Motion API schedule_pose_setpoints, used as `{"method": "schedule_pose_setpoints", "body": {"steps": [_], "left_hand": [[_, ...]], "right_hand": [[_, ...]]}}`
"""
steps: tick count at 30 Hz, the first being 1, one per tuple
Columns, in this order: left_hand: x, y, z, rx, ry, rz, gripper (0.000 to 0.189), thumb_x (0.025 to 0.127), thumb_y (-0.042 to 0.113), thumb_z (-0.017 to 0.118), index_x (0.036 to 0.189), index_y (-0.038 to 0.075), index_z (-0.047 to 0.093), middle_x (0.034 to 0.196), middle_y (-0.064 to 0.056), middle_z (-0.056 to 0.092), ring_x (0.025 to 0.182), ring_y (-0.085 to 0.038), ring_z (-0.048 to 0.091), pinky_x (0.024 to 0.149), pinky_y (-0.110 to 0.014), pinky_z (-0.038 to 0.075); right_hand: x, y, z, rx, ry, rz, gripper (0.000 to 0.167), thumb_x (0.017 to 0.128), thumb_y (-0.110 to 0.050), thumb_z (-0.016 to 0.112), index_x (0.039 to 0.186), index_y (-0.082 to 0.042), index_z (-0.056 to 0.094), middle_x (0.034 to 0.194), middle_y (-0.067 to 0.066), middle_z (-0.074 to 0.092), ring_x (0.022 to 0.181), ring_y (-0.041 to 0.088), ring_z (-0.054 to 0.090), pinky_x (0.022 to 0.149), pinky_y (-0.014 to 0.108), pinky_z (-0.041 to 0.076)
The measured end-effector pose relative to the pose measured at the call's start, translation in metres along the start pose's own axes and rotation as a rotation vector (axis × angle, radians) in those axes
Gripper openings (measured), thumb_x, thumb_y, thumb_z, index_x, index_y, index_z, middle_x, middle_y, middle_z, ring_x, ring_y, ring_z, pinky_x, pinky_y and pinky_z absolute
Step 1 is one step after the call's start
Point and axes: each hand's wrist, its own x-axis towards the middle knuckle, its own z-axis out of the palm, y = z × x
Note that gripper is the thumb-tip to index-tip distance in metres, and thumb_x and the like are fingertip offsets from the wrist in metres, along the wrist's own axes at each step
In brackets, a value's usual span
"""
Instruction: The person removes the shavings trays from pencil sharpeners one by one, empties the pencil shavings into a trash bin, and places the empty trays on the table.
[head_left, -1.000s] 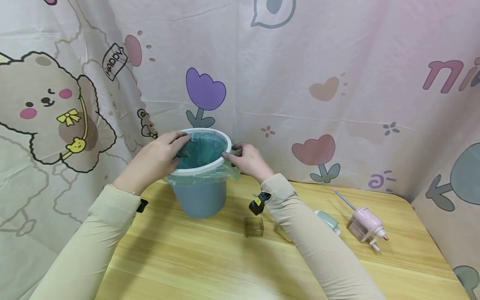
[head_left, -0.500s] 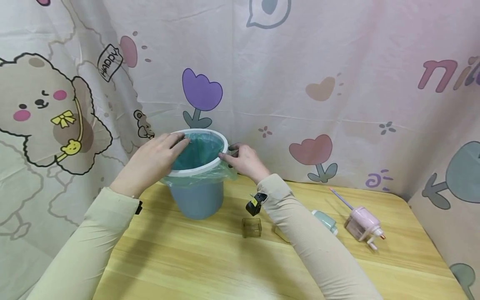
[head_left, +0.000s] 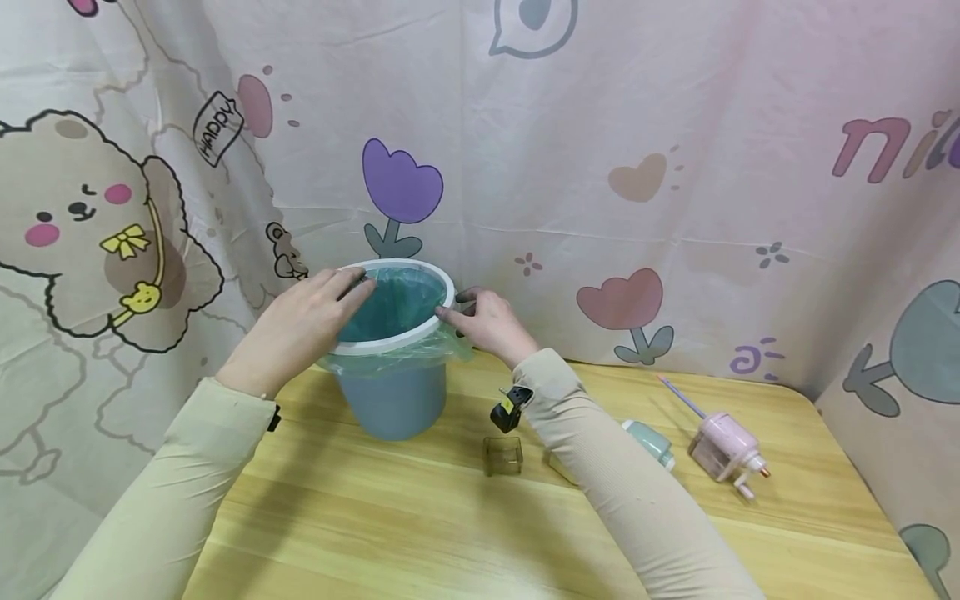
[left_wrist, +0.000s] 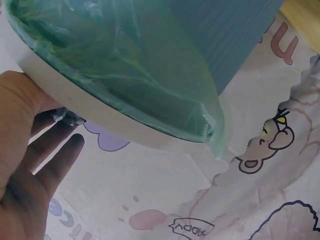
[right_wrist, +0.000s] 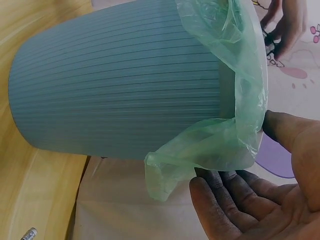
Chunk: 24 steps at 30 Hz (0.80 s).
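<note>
A blue-grey trash can (head_left: 393,404) with a white rim (head_left: 397,342) stands upright on the table. It is lined with a translucent green bag (head_left: 408,296), whose edge is folded over the rim. My left hand (head_left: 303,321) is at the can's left rim. Between its thumb and fingers sits a small dark, glossy thing (left_wrist: 69,118), mostly hidden and of unclear kind. At the right side, my right hand (head_left: 487,321) grips the rim, thumb on top and fingers outside below the bag's edge (right_wrist: 200,150). Dark smudges cover its fingertips (right_wrist: 200,190).
On the wooden table (head_left: 375,533), a transparent brown box (head_left: 502,456) stands near the can. Farther right is a pink crank pencil sharpener (head_left: 727,450) with a pencil (head_left: 682,397) in it. A mint-green item (head_left: 648,442) lies partly behind the right sleeve. Printed curtain hangs behind.
The dark thing in my left hand showed over the can's opening earlier; now the fingers mostly hide it. The left hand has drawn slightly left. My right hand stays on the rim.
</note>
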Motion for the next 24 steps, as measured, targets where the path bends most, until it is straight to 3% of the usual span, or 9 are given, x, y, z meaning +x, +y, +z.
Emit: {"method": "schedule_pose_setpoints", "body": {"steps": [4, 10, 18, 24], "left_hand": [[-0.002, -0.001, 0.000, 0.005, 0.013, -0.019, 0.061, 0.078, -0.021, 0.075, 0.135, -0.004, 0.066, 0.129, -0.025, 0.067, 0.103, -0.044, 0.069, 0.081, -0.055, 0.063], [-0.004, -0.001, -0.003, -0.003, 0.017, -0.057, 0.069, 0.070, -0.021, 0.079, 0.135, -0.004, 0.065, 0.130, -0.027, 0.067, 0.103, -0.046, 0.068, 0.084, -0.057, 0.063], [-0.006, 0.005, -0.010, -0.102, 0.021, -0.187, 0.061, 0.079, -0.014, 0.077, 0.138, -0.006, 0.064, 0.134, -0.030, 0.066, 0.116, -0.050, 0.068, 0.095, -0.062, 0.062], [-0.009, 0.008, -0.013, -0.163, 0.075, -0.232, 0.065, 0.077, -0.009, 0.084, 0.138, -0.004, 0.063, 0.132, -0.026, 0.067, 0.114, -0.047, 0.069, 0.094, -0.062, 0.062]], "right_hand": [[0.000, 0.000, 0.000, 0.003, 0.001, 0.002, 0.057, 0.104, -0.044, 0.069, 0.144, -0.003, 0.061, 0.123, 0.013, 0.078, 0.100, 0.025, 0.077, 0.094, 0.039, 0.064], [0.000, 0.001, 0.000, -0.020, 0.000, -0.010, 0.057, 0.104, -0.044, 0.069, 0.143, -0.003, 0.061, 0.124, 0.013, 0.078, 0.104, 0.026, 0.077, 0.097, 0.040, 0.063], [-0.004, 0.001, -0.007, -0.058, -0.008, -0.025, 0.060, 0.104, -0.049, 0.067, 0.145, -0.005, 0.061, 0.128, 0.013, 0.076, 0.118, 0.028, 0.073, 0.105, 0.043, 0.060], [-0.009, 0.003, -0.016, -0.069, -0.019, -0.042, 0.059, 0.103, -0.048, 0.067, 0.143, -0.006, 0.062, 0.128, 0.014, 0.076, 0.120, 0.028, 0.072, 0.106, 0.044, 0.060]]}}
